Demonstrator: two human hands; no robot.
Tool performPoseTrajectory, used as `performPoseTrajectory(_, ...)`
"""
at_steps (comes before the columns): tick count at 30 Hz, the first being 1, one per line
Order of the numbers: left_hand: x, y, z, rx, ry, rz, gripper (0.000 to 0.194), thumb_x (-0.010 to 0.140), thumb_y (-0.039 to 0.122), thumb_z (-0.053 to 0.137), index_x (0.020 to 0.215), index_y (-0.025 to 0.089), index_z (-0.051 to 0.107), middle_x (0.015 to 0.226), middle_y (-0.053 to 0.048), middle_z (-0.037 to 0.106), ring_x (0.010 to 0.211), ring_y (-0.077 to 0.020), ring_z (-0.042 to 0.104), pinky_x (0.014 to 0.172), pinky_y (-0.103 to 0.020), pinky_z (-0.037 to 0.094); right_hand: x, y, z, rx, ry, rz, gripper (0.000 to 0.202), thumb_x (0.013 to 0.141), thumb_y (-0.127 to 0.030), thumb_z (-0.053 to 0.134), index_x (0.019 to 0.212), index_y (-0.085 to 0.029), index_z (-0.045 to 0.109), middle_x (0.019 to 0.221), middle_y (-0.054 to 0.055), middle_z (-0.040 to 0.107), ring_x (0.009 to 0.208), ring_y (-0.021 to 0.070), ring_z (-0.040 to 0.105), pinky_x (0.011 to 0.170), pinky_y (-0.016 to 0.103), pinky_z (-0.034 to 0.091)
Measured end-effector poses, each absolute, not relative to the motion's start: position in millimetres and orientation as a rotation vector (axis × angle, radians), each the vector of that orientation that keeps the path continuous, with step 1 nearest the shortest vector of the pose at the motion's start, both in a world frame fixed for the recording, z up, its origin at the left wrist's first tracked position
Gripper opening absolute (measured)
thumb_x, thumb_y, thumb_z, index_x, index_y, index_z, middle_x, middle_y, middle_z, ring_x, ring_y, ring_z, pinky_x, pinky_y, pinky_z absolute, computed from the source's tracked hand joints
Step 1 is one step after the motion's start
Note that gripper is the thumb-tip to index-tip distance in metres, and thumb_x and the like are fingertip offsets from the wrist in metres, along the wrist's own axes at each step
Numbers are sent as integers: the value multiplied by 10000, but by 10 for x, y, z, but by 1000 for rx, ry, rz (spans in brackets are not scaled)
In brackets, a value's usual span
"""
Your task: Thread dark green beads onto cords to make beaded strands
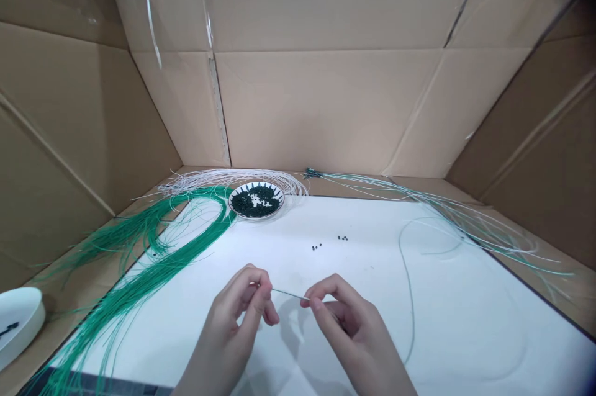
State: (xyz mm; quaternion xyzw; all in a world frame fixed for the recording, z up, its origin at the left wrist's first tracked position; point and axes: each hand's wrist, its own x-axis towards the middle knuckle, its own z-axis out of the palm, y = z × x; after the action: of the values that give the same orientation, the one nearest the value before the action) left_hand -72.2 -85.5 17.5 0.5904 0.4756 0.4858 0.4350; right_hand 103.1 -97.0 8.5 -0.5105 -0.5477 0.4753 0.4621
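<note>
A thin greenish strand [289, 293] runs between my two hands above the white board [363, 216]. My left hand [246, 306] pinches one part of it between thumb and forefinger. The fingertips of my right hand [338, 312] are closed on it a short way to the right. Several tiny black beads [343, 238] lie on the board beyond my hands. Farther back stands a patterned plate [231, 205] holding many dark beads. A long pale strand [410, 297] curves over the board to the right of my right hand.
Green strands [174, 269] spread over the left side, with white strands [246, 174] behind the plate. Another bundle [372, 182] stretches along the back right. A white dish [28, 315] sits at the far left. Cardboard walls [326, 110] enclose the back and sides.
</note>
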Motion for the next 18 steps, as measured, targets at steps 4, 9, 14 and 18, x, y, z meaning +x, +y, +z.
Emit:
performPoseTrajectory(4,-752,-822,165,1445,1306,1218,255,975,431,500,831,231,564,597,38,614,630,-178,564,635,-262,395,1243,-923,19,-1252,-1340,1272,450,923,-628,547,815,-191,554,748,-11,573,474,67,253,453,232,181)
performPoseTrajectory(9,-859,-732,47,1438,1429,1208,280,940,506,487,874,244,557,578,48,592,620,-189,566,630,-268,404,1586,-863,44,-1265,-1497,1304,429,944,-640,490,1047,-244,616,1106,71,634,959,222,626,855,354,523)
performPoseTrajectory(14,-1108,-592,-94,1731,1704,752,360,874,565,463,851,232,597,550,34,533,581,-229,574,594,-303,394,2135,-927,-123,-1546,-1723,1020,381,989,-545,446,1253,-301,575,1435,77,494,1375,285,418,1166,496,292)
performPoseTrajectory(18,-1276,-545,-107,1855,1918,469,375,900,504,391,922,218,632,692,-29,642,647,-261,622,652,-353,436,2400,-1086,-345,-1569,-1905,910,269,953,-390,531,1162,-268,647,1416,111,490,1338,296,468,1148,500,338)
